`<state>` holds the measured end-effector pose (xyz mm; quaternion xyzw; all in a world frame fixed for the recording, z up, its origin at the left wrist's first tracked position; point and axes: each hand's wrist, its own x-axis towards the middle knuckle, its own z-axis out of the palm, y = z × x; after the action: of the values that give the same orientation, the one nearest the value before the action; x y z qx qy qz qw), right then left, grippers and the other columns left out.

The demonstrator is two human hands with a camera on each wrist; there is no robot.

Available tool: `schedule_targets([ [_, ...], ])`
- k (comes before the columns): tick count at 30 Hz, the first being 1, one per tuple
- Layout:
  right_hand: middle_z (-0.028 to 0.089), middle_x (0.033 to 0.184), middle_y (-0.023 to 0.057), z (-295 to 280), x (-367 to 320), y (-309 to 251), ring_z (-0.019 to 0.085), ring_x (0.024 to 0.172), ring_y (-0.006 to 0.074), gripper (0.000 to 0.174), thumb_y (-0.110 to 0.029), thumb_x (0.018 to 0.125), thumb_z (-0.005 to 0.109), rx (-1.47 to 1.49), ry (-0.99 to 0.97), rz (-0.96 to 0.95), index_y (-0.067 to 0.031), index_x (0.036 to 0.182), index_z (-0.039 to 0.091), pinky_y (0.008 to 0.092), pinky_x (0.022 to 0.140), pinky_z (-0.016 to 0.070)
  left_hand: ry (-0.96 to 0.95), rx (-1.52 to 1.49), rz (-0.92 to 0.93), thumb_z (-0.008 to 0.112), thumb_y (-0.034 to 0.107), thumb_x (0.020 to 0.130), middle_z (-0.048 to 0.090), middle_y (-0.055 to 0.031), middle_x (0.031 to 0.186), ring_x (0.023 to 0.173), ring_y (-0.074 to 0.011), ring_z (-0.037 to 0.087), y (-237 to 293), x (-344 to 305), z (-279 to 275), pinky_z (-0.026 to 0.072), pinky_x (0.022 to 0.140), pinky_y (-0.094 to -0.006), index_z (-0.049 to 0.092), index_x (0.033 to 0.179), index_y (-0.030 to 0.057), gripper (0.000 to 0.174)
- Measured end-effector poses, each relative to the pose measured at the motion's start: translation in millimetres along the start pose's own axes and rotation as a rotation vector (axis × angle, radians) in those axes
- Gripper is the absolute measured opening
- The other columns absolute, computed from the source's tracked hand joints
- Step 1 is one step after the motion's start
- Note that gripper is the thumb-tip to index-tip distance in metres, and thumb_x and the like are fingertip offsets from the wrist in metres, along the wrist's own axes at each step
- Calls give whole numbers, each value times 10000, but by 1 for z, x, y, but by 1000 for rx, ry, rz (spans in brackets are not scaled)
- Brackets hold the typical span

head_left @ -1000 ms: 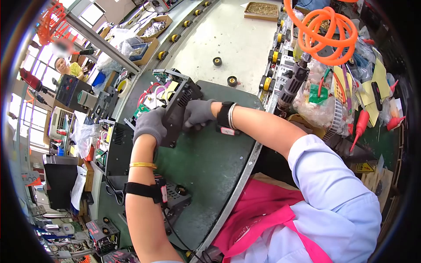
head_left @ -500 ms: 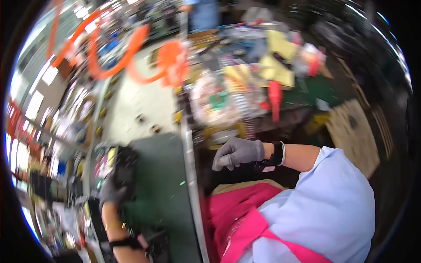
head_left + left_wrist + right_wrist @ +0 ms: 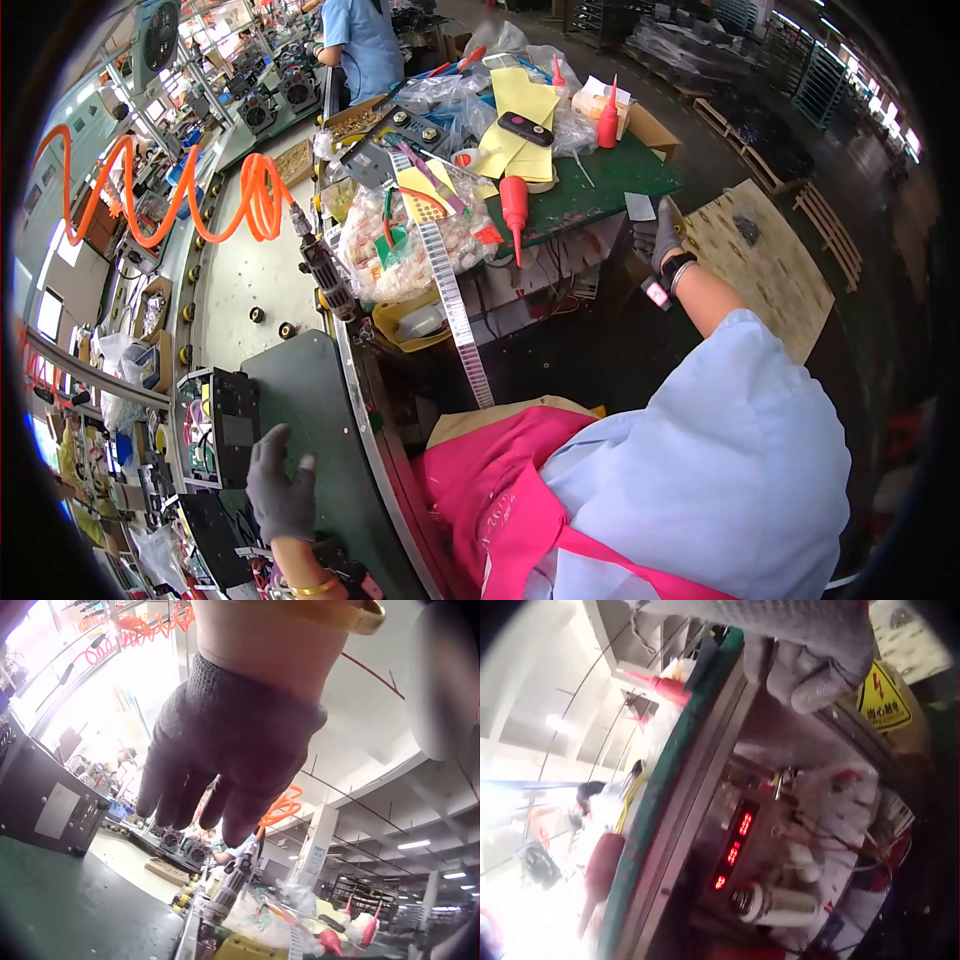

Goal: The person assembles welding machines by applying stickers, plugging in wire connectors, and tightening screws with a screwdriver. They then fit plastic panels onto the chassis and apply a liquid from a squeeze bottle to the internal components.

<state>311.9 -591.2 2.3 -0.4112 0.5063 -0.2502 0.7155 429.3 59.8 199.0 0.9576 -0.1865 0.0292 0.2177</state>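
Observation:
My gloved left hand (image 3: 280,490) hovers at the green work surface (image 3: 310,400) with its thumb apart from the fingers. In the left wrist view its fingers (image 3: 240,814) stretch out and hold nothing. A black metal case (image 3: 238,425) with electronics inside stands just beyond it. My gloved right hand (image 3: 655,240) reaches out to the near corner of the green side table (image 3: 590,205), beside a small pale card (image 3: 640,207). Loosely bent fingers (image 3: 817,690) show in the right wrist view near the table edge, with nothing visible in them.
A red squeeze bottle (image 3: 514,205), yellow papers (image 3: 515,95) and a bag of small parts (image 3: 375,250) crowd the side table. An electric screwdriver (image 3: 325,270) hangs on a coiled orange hose (image 3: 262,200). A wooden board (image 3: 760,260) lies on the right. A red digital display (image 3: 735,847) glows under the tabletop.
Both hands have come off the black case, which now stands upright at the left. The right hand has swung far right to the side table's corner. The head view has turned right.

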Motion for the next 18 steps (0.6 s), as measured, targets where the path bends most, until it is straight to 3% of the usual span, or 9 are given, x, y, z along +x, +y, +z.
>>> schedule_targets([
  [5, 658, 947, 11, 1, 20, -8, 607, 842, 153, 355, -432, 911, 584, 35, -217, -288, -115, 1051, 659, 328, 775, 473, -55, 45, -52, 709, 92, 710, 631, -144, 1089, 1004, -340, 607, 25, -33, 20, 492, 876, -410, 612, 1123, 72, 424],
  [7, 675, 915, 50, -18, 82, -1, 623, 784, 145, 374, -414, 896, 593, -121, -192, -450, -65, 998, 683, 316, 706, 501, -45, 42, -44, 738, 121, 726, 632, -138, 1091, 982, -320, 628, 32, -47, 27, 506, 842, -394, 616, 1135, 86, 428],
  [9, 660, 778, 5, -8, 81, -13, 573, 649, 117, 229, -240, 864, 631, -334, 18, -631, -19, 847, 692, 280, 596, 461, -40, 22, -79, 717, 192, 759, 631, -145, 1105, 1013, -349, 609, 39, -60, 31, 493, 869, -412, 612, 1140, 91, 407],
  [10, 657, 779, 3, 5, 64, -20, 554, 659, 100, 184, -180, 855, 646, -428, -32, -718, -2, 840, 690, 278, 588, 439, -36, -7, -84, 703, 228, 777, 632, -144, 1105, 1027, -355, 601, 39, -67, 35, 488, 875, -420, 605, 1149, 90, 409],
  [11, 643, 754, 6, 12, 88, -20, 537, 665, 88, 170, -170, 855, 648, -616, -158, -1012, -5, 850, 685, 281, 587, 429, -8, -41, -87, 702, 230, 778, 629, -148, 1110, 1033, -361, 597, 38, -75, 37, 487, 878, -424, 599, 1161, 90, 420],
  [13, 635, 743, 21, 86, -23, -19, 565, 696, 111, 169, -150, 837, 641, -721, -521, -1113, 14, 797, 642, 294, 647, 466, 57, -92, -86, 698, 232, 780, 623, -155, 1123, 1041, -371, 590, 41, -88, 38, 483, 883, -431, 588, 1182, 89, 440],
  [15, 647, 755, 115, 155, -164, -13, 620, 702, 247, 125, -130, 699, 653, -920, -1009, -1234, -41, 783, 678, 346, 664, 489, 140, -112, -78, 696, 230, 781, 616, -163, 1137, 1046, -380, 585, 46, -96, 35, 480, 887, -436, 579, 1199, 89, 457],
  [17, 640, 742, 99, 211, -244, 14, 611, 705, 292, 157, -241, 703, 665, -972, -1585, -1551, -94, 753, 689, 386, 640, 484, 194, -118, -99, 717, 261, 761, 576, -181, 1204, 1081, -384, 565, 55, -104, 31, 467, 920, -434, 560, 1230, 91, 523],
  [18, 631, 737, 81, 228, -288, 26, 615, 708, 285, 134, -240, 713, 662, -1043, -1765, -1557, -117, 762, 683, 394, 660, 489, 217, -108, -128, 728, 280, 751, 552, -181, 1244, 1114, -381, 548, 60, -108, 28, 455, 944, -434, 550, 1246, 95, 557],
])
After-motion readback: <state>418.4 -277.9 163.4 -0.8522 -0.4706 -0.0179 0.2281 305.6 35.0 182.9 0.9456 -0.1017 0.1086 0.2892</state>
